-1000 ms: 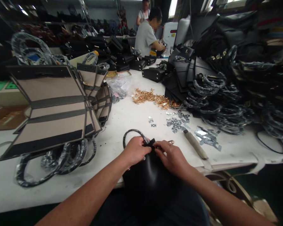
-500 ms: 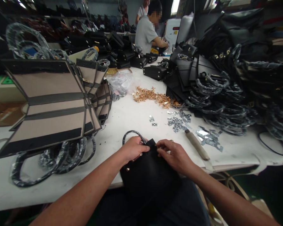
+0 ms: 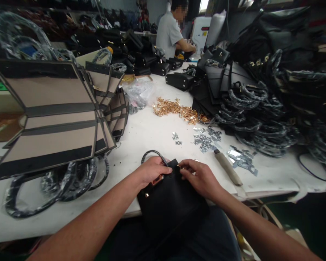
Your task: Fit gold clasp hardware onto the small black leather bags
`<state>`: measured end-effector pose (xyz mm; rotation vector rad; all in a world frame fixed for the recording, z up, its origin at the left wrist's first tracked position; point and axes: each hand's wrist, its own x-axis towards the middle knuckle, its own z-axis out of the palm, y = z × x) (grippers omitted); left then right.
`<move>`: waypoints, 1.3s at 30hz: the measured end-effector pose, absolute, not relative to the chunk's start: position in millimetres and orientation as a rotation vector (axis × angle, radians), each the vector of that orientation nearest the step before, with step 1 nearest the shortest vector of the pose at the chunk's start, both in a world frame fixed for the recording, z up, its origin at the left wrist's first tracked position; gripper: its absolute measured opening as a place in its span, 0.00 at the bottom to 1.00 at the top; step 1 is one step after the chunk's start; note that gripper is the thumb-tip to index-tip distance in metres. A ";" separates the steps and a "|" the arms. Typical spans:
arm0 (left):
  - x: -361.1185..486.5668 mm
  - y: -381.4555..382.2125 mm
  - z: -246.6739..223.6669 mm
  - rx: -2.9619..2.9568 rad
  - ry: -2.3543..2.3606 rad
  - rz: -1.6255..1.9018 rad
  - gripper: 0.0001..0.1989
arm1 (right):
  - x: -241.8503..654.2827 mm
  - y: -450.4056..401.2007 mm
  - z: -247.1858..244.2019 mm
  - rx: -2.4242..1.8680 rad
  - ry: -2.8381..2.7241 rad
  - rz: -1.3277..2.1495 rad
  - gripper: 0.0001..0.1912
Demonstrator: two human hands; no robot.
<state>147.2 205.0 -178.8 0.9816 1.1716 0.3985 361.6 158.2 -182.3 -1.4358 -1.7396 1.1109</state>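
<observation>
A black handbag panel [image 3: 174, 206] lies across my lap and leans on the table's front edge. My left hand [image 3: 153, 170] is closed on its upper edge, thumb on top, beside a plastic-wrapped handle [image 3: 154, 152]. My right hand [image 3: 199, 177] pinches a small gold-coloured metal piece [image 3: 178, 166] at the panel's top edge; its exact shape is too small to make out. A gold stud [image 3: 146, 195] shows on the panel's left side. Beyond my hands lie a pile of gold-coloured metal fittings [image 3: 176, 110] and thin silver plates [image 3: 206, 139].
A cloth-wrapped tool [image 3: 228, 168] lies right of my right hand. Opened bag panels [image 3: 61, 125] with wrapped handles stand at left. Black bag parts [image 3: 233, 94] are heaped at right. Behind a clear plastic bag [image 3: 139, 92], a co-worker [image 3: 168, 34] works at a white machine [image 3: 201, 32].
The right hand's fingers have shifted slightly at the panel's top edge, and the gold piece shows more clearly. My left hand keeps its hold. The view has shifted a little.
</observation>
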 end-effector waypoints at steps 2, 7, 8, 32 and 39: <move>146.0 205.3 -179.7 0.958 1.170 0.405 0.17 | 362.3 160.5 -184.3 -1.423 -1.655 1.212 0.08; 145.0 206.3 -177.4 0.893 1.112 0.426 0.15 | 365.9 165.4 -188.3 -1.395 -1.506 1.377 0.09; 145.0 206.4 -176.1 0.881 1.098 0.430 0.15 | 366.9 166.5 -188.0 -1.382 -1.490 1.409 0.09; 149.1 205.7 -178.2 0.907 1.073 0.482 0.11 | 355.3 161.9 -182.2 -1.450 -2.031 0.812 0.09; 147.3 205.2 -187.1 0.963 1.099 0.484 0.10 | 349.0 164.2 -172.4 -1.531 -2.291 0.692 0.09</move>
